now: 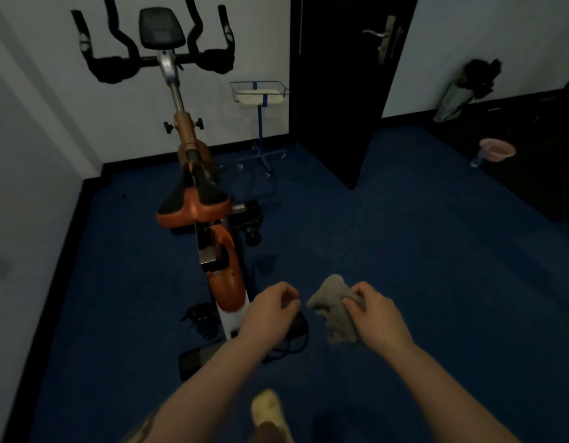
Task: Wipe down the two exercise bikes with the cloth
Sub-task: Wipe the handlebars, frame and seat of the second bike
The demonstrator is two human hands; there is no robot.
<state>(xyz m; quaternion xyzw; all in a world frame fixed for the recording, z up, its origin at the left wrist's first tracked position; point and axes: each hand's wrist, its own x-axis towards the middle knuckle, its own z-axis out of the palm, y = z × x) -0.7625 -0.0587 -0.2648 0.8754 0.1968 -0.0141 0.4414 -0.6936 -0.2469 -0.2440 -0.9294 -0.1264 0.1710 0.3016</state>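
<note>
While your right hand [372, 310] bunches the cloth [332, 306] and left hand [270, 310] curls empty, loose folds could snag the bike [193, 203] at 11 o'clock.

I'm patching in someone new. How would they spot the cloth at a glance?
Start at the orange exercise bike on the blue floor, then look right of its rear end. The cloth hangs bunched from the right hand, the only grey, crumpled thing there; the left hand holds nothing.

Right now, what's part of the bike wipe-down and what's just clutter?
Job: cloth held in right hand; left hand holding nothing; orange bike.
Clutter: wire basket stand, door, pink basin, cables.
</note>
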